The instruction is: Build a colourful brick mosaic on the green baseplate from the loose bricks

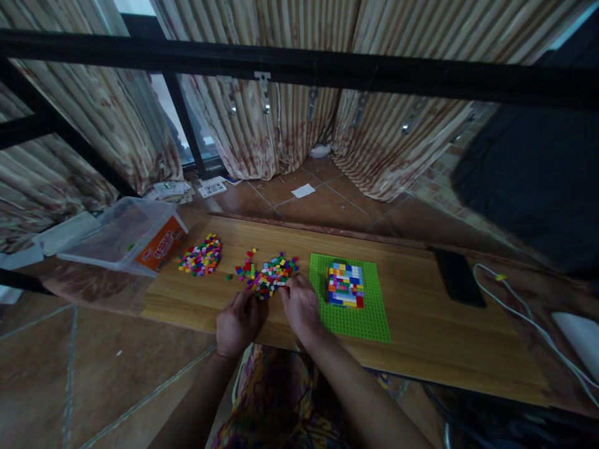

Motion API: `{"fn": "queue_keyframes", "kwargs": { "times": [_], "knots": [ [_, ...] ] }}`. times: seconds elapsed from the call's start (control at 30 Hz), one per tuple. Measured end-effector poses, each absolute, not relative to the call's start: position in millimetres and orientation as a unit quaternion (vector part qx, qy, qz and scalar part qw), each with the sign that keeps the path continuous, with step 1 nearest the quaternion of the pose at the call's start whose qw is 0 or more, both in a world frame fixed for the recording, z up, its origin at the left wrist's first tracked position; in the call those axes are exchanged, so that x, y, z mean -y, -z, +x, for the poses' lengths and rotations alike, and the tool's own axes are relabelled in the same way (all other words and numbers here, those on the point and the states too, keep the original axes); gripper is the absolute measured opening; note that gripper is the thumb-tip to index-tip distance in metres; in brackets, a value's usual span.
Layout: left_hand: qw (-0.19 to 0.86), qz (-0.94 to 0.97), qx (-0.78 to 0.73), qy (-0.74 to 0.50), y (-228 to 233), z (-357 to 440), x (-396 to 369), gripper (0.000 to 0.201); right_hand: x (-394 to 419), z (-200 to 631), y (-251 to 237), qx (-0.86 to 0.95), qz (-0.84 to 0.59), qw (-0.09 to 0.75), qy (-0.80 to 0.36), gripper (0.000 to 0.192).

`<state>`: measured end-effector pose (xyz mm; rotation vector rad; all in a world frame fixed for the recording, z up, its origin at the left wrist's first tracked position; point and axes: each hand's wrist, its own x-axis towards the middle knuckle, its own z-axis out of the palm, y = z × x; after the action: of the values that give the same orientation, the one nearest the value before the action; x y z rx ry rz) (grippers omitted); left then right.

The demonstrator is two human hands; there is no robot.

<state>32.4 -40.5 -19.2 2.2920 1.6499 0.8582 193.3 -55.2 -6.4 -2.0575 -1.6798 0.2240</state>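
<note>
Brick picking appears in hand: left hand (238, 321) and right hand (302, 305) are at the loose bricks (277, 272), left of the green baseplate (377, 321). Grip state cannot be determined; the next move likely requires precise pinching.

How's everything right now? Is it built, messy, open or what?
Left hand: fingers bent, grip hidden
Right hand: fingers bent, grip hidden
Middle bricks: loose, scattered
Left bricks: loose, heaped
Green baseplate: lying flat
Brick block: stacked on baseplate
Plastic box: can't tell whether lidded
Black phone: lying flat
Curtains: hanging
</note>
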Motion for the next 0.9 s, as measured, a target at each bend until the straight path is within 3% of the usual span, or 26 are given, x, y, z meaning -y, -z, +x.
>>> {"fn": "queue_keyframes", "kwargs": {
  "times": [0.2,0.67,0.9],
  "knots": [
    [0.088,0.77,-0.551,-0.309,17.8,32.1,39.7,0.02,61.9,192.5,4.4,0.627,-0.722,0.275,-0.097,0.011],
    [0.056,0.785,-0.54,-0.299,24.2,27.8,34.0,0.017,119.6,210.0,-4.5,0.576,-0.651,0.457,-0.191,0.024],
    [0.062,0.783,-0.54,-0.302,23.2,27.5,34.4,0.016,135.6,261.3,-18.1,0.524,-0.669,0.503,-0.157,0.025]
  ]
}}
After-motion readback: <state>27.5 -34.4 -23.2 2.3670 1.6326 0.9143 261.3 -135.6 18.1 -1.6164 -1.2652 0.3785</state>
